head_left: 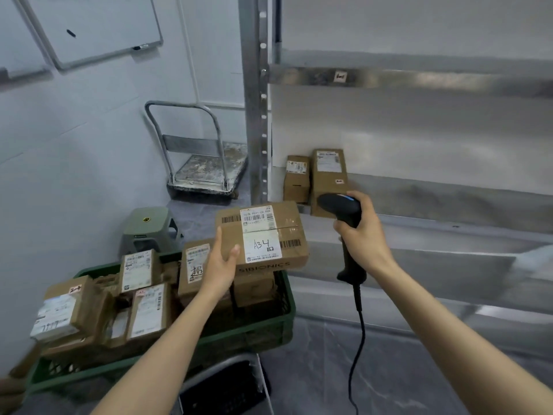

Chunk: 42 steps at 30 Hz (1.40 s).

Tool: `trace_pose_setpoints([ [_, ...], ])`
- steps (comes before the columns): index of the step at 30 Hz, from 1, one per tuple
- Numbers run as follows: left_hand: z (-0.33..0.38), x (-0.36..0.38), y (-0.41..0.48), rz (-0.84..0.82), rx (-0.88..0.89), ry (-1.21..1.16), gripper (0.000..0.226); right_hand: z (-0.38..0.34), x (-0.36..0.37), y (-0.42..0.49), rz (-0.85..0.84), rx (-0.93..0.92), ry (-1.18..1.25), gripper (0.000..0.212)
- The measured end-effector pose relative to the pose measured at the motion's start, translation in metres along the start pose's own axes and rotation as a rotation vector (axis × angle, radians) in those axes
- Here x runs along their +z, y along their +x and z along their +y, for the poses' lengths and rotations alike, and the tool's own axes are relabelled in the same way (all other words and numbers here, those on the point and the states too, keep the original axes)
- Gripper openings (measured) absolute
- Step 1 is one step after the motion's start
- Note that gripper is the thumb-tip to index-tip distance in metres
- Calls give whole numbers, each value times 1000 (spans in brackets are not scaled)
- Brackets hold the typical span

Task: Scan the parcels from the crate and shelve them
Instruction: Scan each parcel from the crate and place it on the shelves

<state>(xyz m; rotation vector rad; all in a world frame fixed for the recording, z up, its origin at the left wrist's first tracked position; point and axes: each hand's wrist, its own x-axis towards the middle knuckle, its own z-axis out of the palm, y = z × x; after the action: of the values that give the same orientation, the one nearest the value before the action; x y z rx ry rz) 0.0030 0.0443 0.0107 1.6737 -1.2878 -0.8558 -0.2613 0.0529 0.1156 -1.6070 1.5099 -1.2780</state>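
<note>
Forearms: both stretch up from the bottom edge, and it looks like we're mid-scan.
Left hand [220, 265]: thumb on top, fingers tucked under the held parcel [263, 235], clamping it flat and label-up above the green crate [248, 336]. That's surely so the barcodes face the reader.
Right hand [363, 235]: wrapped tight round the handle of the scanner [339, 205], whose head tips toward that parcel, just beside its right edge and not touching.
Label: "A34" handwritten, likely its shelf slot; the small print is too fine to read.
Crate load: plenty of waiting parcels [149, 310] piled inside, so the job looks early.
Shelf [449, 199]: two shelved parcels [327, 175] stand upright at its left end, behind the scanner.
Hidden: the left fingers under the box, the trigger finger and any scan beam. Can't tell if the trigger is pressed.
Cut off: the scanner cable [359, 324] runs out of the bottom edge, and the crate's near left corner goes too.
</note>
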Motion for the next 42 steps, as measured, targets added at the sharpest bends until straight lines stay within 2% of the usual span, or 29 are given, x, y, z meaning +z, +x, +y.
trace_pose_setpoints([
  [11, 80, 138, -103, -29, 111, -35, 68, 24, -173, -53, 49, -24, -31, 53],
  [19, 139, 215, -143, -61, 173, -35, 66, 28, -253, -72, 111, -27, -27, 49],
  [29, 175, 253, -142, -77, 329, -20, 66, 34, -272, -82, 126, 10, -51, 50],
  [42, 174, 280, -132, -138, 287, -57, 65, 30, -261, -83, 141, 53, -46, 58],
])
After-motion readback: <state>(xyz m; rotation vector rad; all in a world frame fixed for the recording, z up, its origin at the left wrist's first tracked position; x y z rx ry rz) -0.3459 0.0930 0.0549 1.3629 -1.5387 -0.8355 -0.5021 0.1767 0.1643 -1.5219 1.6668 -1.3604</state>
